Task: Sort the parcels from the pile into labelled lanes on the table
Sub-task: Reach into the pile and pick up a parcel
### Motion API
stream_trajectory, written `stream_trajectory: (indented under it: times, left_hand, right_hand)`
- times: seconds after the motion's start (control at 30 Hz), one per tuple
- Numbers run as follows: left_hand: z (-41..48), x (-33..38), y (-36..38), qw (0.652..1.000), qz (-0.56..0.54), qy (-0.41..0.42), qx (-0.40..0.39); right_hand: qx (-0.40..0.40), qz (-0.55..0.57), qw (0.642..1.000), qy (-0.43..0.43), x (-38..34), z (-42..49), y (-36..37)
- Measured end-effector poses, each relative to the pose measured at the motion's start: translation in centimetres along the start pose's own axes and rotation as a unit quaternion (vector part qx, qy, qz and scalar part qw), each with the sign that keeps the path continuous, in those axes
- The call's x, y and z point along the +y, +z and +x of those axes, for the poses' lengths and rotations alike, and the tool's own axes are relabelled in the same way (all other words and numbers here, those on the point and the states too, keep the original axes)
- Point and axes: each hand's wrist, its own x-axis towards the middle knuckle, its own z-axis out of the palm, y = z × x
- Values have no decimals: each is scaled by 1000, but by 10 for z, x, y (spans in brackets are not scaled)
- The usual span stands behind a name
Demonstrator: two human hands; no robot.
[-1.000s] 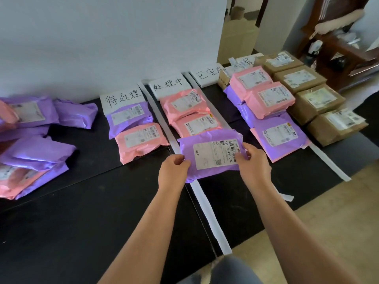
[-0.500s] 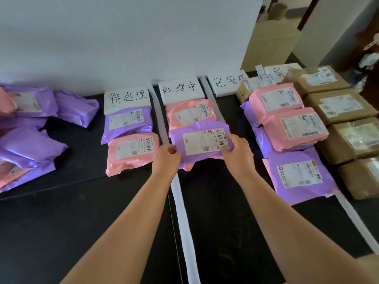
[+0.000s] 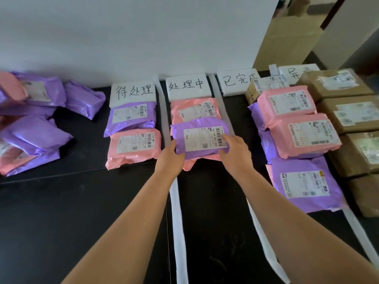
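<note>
Purple parcel [image 3: 202, 138] has moved up just below the middle sign [image 3: 186, 86].
Left hand [image 3: 171, 155] and right hand [image 3: 233, 149] grip its near edge; placement nearly done.

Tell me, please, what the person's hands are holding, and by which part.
Both hold the purple parcel: the left hand grips its near left corner, the right hand its near right edge.

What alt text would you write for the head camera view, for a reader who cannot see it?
The left hand and right hand hold a purple parcel over a pink parcel in the second of four labelled lanes on a black table. An unsorted pile of purple and pink parcels lies at far left.
</note>
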Motion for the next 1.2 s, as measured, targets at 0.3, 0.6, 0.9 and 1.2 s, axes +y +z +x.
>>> stream_trajectory:
  times: [0.3, 0.6, 0.9, 1.2]
  left_hand:
    - [-55, -4, -11, 999, 27, 27, 30]
    - [-92, -53, -59, 999, -29, 16, 42]
    - [-134, -150, -156, 996, 13, 63, 63]
    - [-168, -254, -231, 996, 29, 38, 80]
  right_hand:
    - [59, 13, 997, -40, -28, -42, -4]
    - [78, 6, 995, -65, -81, -97, 17]
    - [112, -20, 991, -68, -174, -187, 89]
    - [71, -6, 994, -88, -256, -274, 171]
